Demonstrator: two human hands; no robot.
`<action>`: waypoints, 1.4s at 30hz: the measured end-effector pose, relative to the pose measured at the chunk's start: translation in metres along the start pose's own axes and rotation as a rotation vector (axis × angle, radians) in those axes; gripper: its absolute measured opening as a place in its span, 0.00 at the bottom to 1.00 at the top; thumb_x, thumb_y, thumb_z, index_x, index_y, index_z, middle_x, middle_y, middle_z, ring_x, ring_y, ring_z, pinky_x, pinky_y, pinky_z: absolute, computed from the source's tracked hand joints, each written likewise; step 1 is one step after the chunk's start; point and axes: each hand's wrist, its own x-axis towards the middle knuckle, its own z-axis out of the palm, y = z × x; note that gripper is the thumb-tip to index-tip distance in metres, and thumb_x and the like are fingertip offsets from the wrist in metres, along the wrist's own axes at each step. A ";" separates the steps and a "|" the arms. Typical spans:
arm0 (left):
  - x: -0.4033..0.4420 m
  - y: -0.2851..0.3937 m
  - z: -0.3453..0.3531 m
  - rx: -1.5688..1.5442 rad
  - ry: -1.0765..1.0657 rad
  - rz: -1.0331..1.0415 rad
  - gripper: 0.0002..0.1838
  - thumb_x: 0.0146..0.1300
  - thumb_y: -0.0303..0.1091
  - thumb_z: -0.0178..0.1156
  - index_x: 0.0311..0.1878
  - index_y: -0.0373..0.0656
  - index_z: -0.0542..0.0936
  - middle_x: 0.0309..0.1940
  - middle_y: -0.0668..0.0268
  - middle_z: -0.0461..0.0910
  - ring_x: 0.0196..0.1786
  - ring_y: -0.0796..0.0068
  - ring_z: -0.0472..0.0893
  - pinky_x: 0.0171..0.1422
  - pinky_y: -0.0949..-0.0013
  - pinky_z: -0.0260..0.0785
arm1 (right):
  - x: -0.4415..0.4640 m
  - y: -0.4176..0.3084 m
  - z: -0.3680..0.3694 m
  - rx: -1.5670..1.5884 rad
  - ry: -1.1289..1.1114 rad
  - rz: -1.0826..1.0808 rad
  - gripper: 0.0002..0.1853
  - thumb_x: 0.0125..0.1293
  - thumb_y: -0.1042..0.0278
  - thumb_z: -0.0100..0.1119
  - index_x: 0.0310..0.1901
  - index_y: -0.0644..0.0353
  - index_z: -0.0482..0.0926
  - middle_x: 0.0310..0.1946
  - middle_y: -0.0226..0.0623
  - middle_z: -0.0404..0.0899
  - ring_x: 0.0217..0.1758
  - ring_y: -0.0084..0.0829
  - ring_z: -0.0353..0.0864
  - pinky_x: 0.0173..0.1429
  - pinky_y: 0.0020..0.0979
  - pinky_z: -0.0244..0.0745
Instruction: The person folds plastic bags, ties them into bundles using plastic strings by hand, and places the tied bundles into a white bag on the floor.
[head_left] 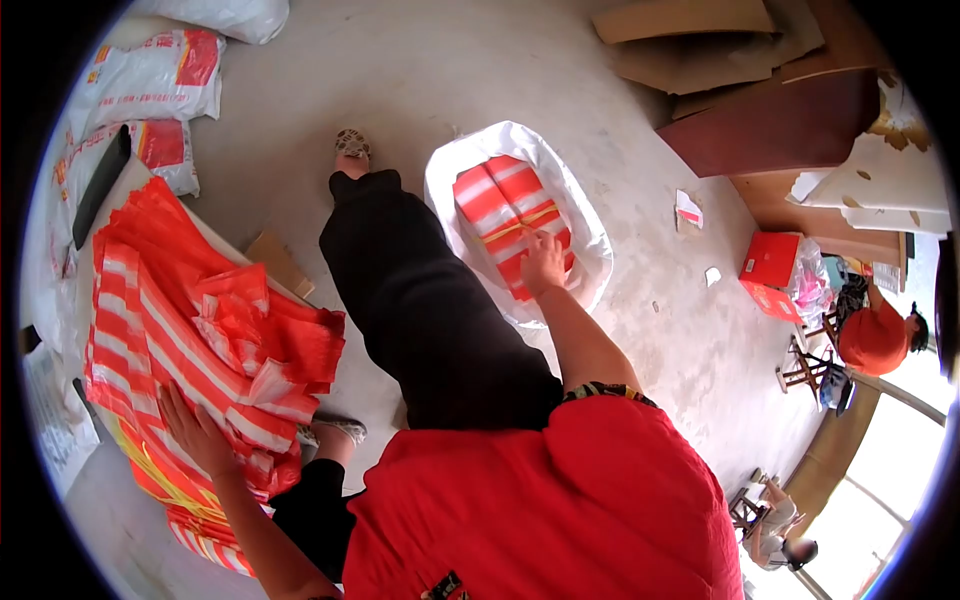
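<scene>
My left hand (203,440) lies flat, fingers stretched out, on a heap of red-and-white striped plastic bags (150,330) at my left. Yellow ties (180,485) show around the lower part of that heap. In front of me an open white sack (590,235) stands on the floor. Inside it lies a folded bundle of striped bags (500,195), bound with a yellow tie (505,233). My right hand (543,262) reaches into the sack, its fingers curled on the bundle beside the tie. Its fingertips are partly hidden.
Printed white sacks (150,85) are piled at the upper left. Flattened cardboard (690,25) and a dark red board (770,125) lie upper right. A red box (770,272) stands at the right. Two other people sit farther off, one in a red top (872,340).
</scene>
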 end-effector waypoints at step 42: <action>0.007 0.028 -0.035 -0.124 -0.128 -0.174 0.36 0.73 0.54 0.60 0.81 0.52 0.70 0.85 0.55 0.61 0.86 0.48 0.58 0.87 0.37 0.47 | 0.048 -0.221 -0.124 0.505 0.086 -0.346 0.21 0.78 0.69 0.59 0.69 0.65 0.78 0.63 0.46 0.83 0.66 0.41 0.83 0.73 0.36 0.75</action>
